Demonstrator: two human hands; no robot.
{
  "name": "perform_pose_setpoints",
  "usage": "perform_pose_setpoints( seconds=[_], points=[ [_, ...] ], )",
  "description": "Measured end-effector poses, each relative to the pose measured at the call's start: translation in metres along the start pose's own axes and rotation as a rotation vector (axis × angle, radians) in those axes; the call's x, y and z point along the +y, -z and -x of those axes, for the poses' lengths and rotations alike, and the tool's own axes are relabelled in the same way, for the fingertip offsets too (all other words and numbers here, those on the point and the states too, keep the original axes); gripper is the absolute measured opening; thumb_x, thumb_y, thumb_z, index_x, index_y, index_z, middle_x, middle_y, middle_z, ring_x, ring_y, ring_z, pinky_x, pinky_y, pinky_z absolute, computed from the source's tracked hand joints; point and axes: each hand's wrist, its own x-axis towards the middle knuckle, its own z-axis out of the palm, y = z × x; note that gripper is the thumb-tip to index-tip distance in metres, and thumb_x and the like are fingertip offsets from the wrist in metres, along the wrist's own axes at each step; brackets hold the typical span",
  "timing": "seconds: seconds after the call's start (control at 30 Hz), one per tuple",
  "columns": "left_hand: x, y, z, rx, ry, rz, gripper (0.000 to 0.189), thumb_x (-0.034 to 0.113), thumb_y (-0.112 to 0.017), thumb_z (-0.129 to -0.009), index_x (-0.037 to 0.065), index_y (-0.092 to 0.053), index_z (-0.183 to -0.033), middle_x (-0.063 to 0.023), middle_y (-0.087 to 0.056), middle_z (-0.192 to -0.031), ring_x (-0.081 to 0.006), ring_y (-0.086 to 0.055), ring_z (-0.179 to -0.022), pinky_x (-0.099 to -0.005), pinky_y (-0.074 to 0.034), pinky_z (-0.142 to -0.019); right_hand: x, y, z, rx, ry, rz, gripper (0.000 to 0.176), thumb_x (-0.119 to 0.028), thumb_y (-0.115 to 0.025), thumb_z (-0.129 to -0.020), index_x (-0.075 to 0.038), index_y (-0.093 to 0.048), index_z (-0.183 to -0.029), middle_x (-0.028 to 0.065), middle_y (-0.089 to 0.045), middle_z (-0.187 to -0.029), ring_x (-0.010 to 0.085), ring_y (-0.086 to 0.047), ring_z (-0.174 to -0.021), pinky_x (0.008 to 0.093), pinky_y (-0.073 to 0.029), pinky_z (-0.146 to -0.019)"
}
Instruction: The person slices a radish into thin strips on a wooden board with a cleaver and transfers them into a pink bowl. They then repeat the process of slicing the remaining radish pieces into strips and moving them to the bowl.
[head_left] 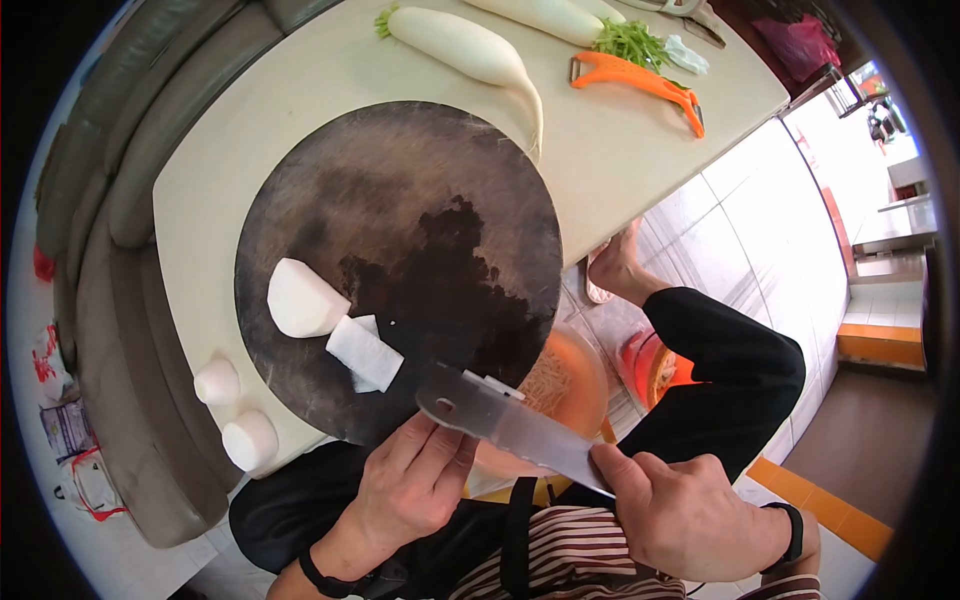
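My right hand [690, 515] grips the handle end of a cleaver [525, 432], its broad blade slanting up and left over the near edge of a round dark chopping board [400, 160]. A small white strip [495, 385] lies along the blade's upper side. At the blade's far end, my left hand [415, 475] has its fingers bunched together, with the tips partly hidden at the metal; what they hold, if anything, is not visible. On the board rest a chunk of peeled white radish [305, 298] and overlapping white radish slices [365, 353].
Two white radish end pieces [235, 415] stand at the table's left edge. A whole white radish [455, 45] and an orange peeler [640, 85] lie beyond the board. Below its right edge is a bowl of pale shreds [550, 385]; a red container [650, 365] stands on the floor.
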Motion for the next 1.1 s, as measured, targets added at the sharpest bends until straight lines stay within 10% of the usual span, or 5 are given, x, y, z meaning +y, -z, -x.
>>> perform_pose_setpoints(
  seconds=[1.1],
  points=[
    [0.001, -0.002, 0.004, 0.047, 0.023, -0.007, 0.020, 0.006, -0.068, -0.062, -0.002, -0.071, -0.081, -0.0134, -0.064, -0.097, -0.0327, -0.062, -0.096, -0.0401, -0.056, -0.081, 0.001, 0.000, -0.006, -0.020, -0.007, -0.104, 0.038, 0.001, -0.061, -0.082, 0.008, -0.055, -0.119, 0.0097, -0.056, -0.067, 0.0203, -0.059, -0.049, 0.0300, -0.049, -0.044]
  ],
)
